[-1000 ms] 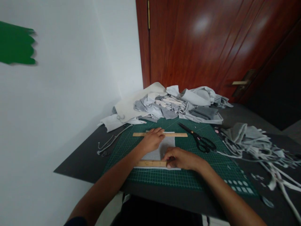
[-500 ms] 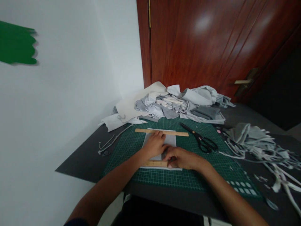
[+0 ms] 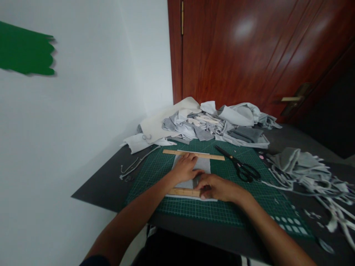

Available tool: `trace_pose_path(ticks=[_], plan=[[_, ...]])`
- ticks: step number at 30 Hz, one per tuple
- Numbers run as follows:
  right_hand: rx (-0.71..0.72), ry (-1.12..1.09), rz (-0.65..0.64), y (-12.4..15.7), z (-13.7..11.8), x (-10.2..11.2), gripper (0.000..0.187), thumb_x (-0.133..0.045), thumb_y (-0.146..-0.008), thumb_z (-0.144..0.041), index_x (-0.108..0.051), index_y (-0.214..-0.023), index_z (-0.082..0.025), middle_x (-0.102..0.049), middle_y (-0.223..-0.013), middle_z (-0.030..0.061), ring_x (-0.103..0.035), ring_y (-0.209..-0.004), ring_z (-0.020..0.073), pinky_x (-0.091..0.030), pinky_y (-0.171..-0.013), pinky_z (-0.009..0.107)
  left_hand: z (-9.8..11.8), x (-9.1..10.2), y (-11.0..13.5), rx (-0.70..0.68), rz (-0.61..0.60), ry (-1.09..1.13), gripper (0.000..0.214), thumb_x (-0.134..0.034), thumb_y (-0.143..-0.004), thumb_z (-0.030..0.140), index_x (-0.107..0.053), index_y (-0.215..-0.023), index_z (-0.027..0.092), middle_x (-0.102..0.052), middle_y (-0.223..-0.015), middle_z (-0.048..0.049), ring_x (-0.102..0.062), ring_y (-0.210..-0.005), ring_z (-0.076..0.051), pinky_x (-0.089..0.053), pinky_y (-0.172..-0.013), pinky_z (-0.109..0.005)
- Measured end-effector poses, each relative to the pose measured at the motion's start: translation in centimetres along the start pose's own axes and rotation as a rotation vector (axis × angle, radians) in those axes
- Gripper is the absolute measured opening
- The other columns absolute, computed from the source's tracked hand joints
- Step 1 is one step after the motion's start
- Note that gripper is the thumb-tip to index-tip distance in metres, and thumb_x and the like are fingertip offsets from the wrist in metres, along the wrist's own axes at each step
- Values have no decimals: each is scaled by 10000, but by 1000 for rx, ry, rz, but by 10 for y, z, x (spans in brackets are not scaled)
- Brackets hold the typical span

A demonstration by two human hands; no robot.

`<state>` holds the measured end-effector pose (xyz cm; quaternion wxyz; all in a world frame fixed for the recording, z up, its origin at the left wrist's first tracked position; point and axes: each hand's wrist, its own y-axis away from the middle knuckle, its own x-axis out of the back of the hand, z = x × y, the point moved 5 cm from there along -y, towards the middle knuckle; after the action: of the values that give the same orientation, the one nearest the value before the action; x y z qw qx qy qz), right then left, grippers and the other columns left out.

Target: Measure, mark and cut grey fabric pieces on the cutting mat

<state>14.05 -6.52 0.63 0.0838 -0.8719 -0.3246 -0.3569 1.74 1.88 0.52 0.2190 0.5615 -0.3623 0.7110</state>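
A piece of grey fabric (image 3: 204,164) lies flat on the green cutting mat (image 3: 155,171). Across its far end rests a wooden ruler (image 3: 215,157), and a second wooden ruler (image 3: 181,191) lies along its near edge, with a pale strip of cloth showing below. My left hand (image 3: 184,169) is spread flat on the fabric, its fingertips by the far ruler. At the near ruler's right end, my right hand (image 3: 215,186) has its fingers bent down and closed around the ruler and the cloth edge; the fingertips are partly hidden. Black scissors (image 3: 241,166) lie to the right.
Behind the mat is a heap of grey and white fabric pieces (image 3: 191,123). More grey cloth (image 3: 298,162) and loose strips lie to the right. Thin cords (image 3: 138,162) lie at left. A white wall (image 3: 97,103) and a brown door (image 3: 222,55) stand close behind.
The whole view has shifted slightly as my head turned a little left. Both hands stay in the same places on the fabric and ruler, with hardly any visible movement.
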Motion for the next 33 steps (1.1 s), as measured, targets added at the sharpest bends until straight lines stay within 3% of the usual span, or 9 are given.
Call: trace_pose_path(ticks=[20,26,33], plan=[[-13,13,-18,3,-5,-1,233,-767,-840,-162,-801,-1058,-234,-725,-1005,36,-679,-945,216,-506,-866,322,-10,-7,-4,-34,-4,43,587,-639,-956,588,-560,-1378,188,-550,-1411,-133,-493,-1312,-317,-418,-1121,-464],[-16,14,-12,4,-4,-1,256,-771,-832,-136,-805,-1067,-231,-716,-1011,38,-672,-942,212,-509,-885,321,-10,-10,-1,35,-33,-34,778,-580,-963,655,-463,-1491,96,-356,-1639,-215,-270,-1540,-406,-254,-1248,-525],[-5,-12,-14,1,-1,-1,260,-806,-816,-159,-806,-1070,-216,-723,-1009,48,-675,-961,227,-512,-863,316,-6,-5,0,41,-27,-106,788,-570,-936,708,-547,-1435,98,-492,-1549,-215,-402,-1468,-408,-304,-1221,-500]])
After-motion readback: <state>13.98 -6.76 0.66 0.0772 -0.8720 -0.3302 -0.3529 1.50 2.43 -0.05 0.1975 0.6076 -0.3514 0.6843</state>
